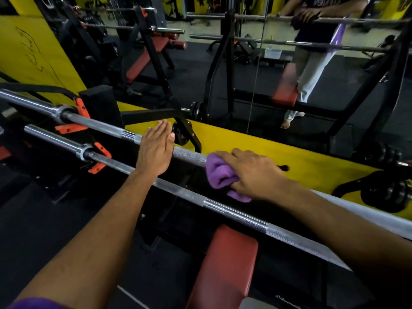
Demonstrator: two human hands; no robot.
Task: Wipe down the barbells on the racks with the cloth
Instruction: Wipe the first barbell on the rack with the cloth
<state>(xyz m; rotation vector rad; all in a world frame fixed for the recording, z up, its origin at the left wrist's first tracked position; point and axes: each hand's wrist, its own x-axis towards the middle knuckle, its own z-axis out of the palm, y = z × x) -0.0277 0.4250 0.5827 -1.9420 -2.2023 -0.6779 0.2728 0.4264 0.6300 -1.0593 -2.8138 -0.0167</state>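
Note:
Two steel barbells lie on a black rack in front of me, running from upper left to lower right. On the upper barbell (100,124) my left hand (155,150) rests flat with straight fingers, palm down. Further right on that bar, my right hand (254,175) grips a bunched purple cloth (219,173) and presses it against the bar. The lower barbell (234,214) passes under both forearms and nothing touches it.
Orange hooks (82,108) of the rack hold the bars at the left. A red bench pad (225,266) sits below the lower bar. Behind the rack is a yellow ledge (256,143) and a wall mirror (289,63) reflecting the gym and a person.

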